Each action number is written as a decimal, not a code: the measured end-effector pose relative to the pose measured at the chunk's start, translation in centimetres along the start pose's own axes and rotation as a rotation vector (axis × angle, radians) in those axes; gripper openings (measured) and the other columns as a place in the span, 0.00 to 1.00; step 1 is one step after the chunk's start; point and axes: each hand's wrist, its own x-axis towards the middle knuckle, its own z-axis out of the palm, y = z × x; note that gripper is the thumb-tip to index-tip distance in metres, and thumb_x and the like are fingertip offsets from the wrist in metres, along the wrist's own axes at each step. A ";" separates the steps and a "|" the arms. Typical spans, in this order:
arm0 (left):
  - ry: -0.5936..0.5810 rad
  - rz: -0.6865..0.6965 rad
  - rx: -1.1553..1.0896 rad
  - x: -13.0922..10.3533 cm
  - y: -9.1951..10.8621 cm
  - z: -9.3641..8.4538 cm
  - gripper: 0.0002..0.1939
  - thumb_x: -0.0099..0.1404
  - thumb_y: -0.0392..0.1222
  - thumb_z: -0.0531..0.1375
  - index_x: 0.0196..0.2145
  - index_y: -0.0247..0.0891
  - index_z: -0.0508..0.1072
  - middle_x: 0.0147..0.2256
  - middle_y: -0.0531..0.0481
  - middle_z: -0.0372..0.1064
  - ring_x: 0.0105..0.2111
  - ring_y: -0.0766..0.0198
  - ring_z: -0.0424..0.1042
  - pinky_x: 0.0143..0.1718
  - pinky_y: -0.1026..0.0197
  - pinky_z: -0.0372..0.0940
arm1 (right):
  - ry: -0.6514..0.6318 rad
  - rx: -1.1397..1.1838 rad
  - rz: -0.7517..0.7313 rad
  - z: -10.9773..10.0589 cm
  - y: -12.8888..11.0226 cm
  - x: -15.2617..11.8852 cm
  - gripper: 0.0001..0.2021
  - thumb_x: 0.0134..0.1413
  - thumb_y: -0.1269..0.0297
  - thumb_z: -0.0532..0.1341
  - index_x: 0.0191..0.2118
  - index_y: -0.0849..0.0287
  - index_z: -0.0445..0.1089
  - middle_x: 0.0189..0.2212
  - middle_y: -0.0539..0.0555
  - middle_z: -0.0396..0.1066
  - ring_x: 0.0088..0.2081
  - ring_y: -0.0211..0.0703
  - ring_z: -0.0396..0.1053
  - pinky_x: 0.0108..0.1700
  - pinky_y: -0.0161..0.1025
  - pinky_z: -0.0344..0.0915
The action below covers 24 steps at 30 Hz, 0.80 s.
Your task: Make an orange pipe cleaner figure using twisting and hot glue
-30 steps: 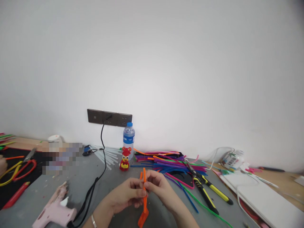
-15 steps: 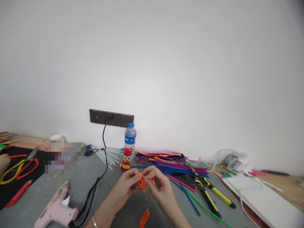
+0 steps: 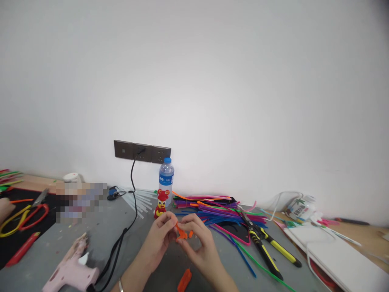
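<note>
My left hand [image 3: 161, 236] pinches a small bent orange pipe cleaner piece [image 3: 181, 232] between thumb and fingertips. On the other side of it, my right hand [image 3: 199, 242] is closed with thumb and fingers at the same piece. Part of its shape is hidden by the fingers. A compact orange piece [image 3: 184, 280] lies on the grey table below, between my wrists. Just behind my left hand stands a red and yellow figure [image 3: 161, 202] with large eyes and round ears. A water bottle [image 3: 166, 178] with a blue cap stands behind it.
Several coloured pipe cleaners [image 3: 209, 209] lie behind my hands. Yellow-black pliers [image 3: 266, 247] are to the right, near a white board [image 3: 331, 255]. A pink glue gun [image 3: 71, 271] with a black cord lies left. Scissors [image 3: 30, 215] and another person's hand [image 3: 5, 209] are far left.
The orange piece has turned between my fingers, and its crossed ends now show differently. My right hand has shifted slightly left and its fingers have moved over the piece.
</note>
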 end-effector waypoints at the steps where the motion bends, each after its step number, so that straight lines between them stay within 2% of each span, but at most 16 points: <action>1: 0.003 0.004 0.006 0.0 0.0 0.0 0.17 0.50 0.46 0.72 0.26 0.36 0.68 0.19 0.59 0.64 0.20 0.74 0.61 0.23 0.71 0.58 | 0.014 -0.014 -0.013 0.0 0.2 0.0 0.06 0.52 0.71 0.65 0.37 0.55 0.74 0.36 0.56 0.70 0.38 0.46 0.70 0.39 0.38 0.65; 7: -0.069 0.001 0.071 -0.2 0.2 0.3 0.16 0.52 0.46 0.71 0.26 0.37 0.68 0.20 0.56 0.69 0.21 0.71 0.65 0.24 0.70 0.60 | 0.138 0.019 -0.071 -0.6 1.5 0.1 0.03 0.54 0.69 0.65 0.31 0.56 0.76 0.27 0.53 0.74 0.29 0.44 0.71 0.32 0.37 0.65; 11: -0.116 0.066 0.244 0.0 0.2 0.0 0.14 0.52 0.48 0.70 0.30 0.36 0.73 0.23 0.52 0.74 0.23 0.68 0.69 0.25 0.68 0.61 | 0.153 0.079 -0.017 -1.4 1.7 0.3 0.08 0.55 0.66 0.65 0.26 0.58 0.75 0.21 0.52 0.72 0.25 0.42 0.68 0.29 0.36 0.63; 15: -0.111 0.171 0.429 0.2 0.3 -0.4 0.13 0.50 0.46 0.71 0.28 0.35 0.76 0.25 0.49 0.76 0.26 0.64 0.72 0.27 0.67 0.64 | 0.197 0.160 0.049 -1.8 1.7 0.5 0.12 0.55 0.61 0.64 0.23 0.58 0.73 0.21 0.52 0.71 0.24 0.41 0.67 0.27 0.35 0.62; 18: -0.082 0.213 0.473 0.2 0.2 -0.7 0.13 0.50 0.46 0.71 0.27 0.34 0.78 0.25 0.48 0.77 0.24 0.64 0.72 0.25 0.67 0.64 | 0.187 0.202 0.061 -2.0 1.8 0.5 0.11 0.55 0.61 0.65 0.25 0.58 0.74 0.21 0.52 0.70 0.25 0.41 0.67 0.27 0.36 0.62; 24: -0.085 0.163 0.436 0.3 0.2 -0.7 0.15 0.47 0.47 0.72 0.28 0.33 0.78 0.23 0.47 0.77 0.22 0.65 0.71 0.23 0.67 0.64 | 0.156 0.260 0.033 -2.2 2.0 0.4 0.07 0.54 0.63 0.66 0.27 0.57 0.76 0.23 0.53 0.72 0.27 0.43 0.68 0.28 0.37 0.62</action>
